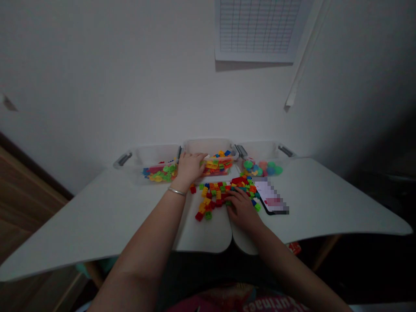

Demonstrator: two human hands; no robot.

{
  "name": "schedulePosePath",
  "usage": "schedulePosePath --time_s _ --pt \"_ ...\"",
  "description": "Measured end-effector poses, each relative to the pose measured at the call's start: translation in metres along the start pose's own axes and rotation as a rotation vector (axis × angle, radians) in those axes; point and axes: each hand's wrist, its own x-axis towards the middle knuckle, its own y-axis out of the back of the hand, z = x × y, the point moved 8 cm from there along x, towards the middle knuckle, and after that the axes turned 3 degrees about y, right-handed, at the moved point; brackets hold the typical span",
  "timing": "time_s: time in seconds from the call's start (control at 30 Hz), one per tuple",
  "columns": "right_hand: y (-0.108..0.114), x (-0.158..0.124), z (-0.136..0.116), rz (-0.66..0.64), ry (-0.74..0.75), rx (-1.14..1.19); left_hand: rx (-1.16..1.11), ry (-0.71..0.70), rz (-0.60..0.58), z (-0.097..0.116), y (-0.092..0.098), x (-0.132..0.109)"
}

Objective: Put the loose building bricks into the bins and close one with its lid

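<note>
My left hand, a bangle at its wrist, reaches over the left front rim of the middle clear plastic box. Its fingers are stretched out, and nothing held shows in them. Colourful toy building blocks fill the bottom of that box. My right hand rests on the right part of a loose pile of building blocks on the table, fingers apart and touching some of them. Red, yellow, green and orange blocks make up the pile. What lies under the right palm is hidden.
A left clear box holds green, yellow and pink pieces; a right clear box holds rounded coloured pieces. Right of the pile lies a phone. The white table meets a wall with a printed chart.
</note>
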Motion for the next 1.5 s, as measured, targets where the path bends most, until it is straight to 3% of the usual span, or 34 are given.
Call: schedulePosePath --time_s 0.23,0.43,0.63,0.73,0.87,1.03,1.23,1.5 --pt "-0.002 0.0 0.001 -0.026 -0.011 -0.012 0.009 0.113 -0.002 -0.009 -0.003 0.005" --pt "-0.003 0.0 0.001 -0.027 -0.013 -0.004 -0.071 0.009 -0.043 -0.005 0.001 0.001" --pt "0.0 0.0 -0.001 0.011 0.013 -0.002 -0.215 -0.102 0.18 0.001 0.037 -0.018" --pt "0.0 0.0 -0.001 0.032 0.026 -0.011 -0.231 -0.074 0.211 0.0 0.047 -0.033" --pt "0.006 0.0 -0.001 0.1 0.018 -0.079 -0.286 -0.086 0.007 0.001 0.026 -0.054" --pt "0.018 -0.004 0.011 0.255 -0.141 -0.254 -0.317 -0.122 -0.26 0.008 -0.011 -0.083" --pt "0.001 -0.008 0.031 0.212 -0.241 -0.246 -0.227 -0.042 -0.571 0.004 -0.055 -0.11" --pt "-0.008 -0.001 0.029 0.152 -0.167 -0.033 -0.258 -0.034 -0.489 -0.007 -0.076 -0.119"
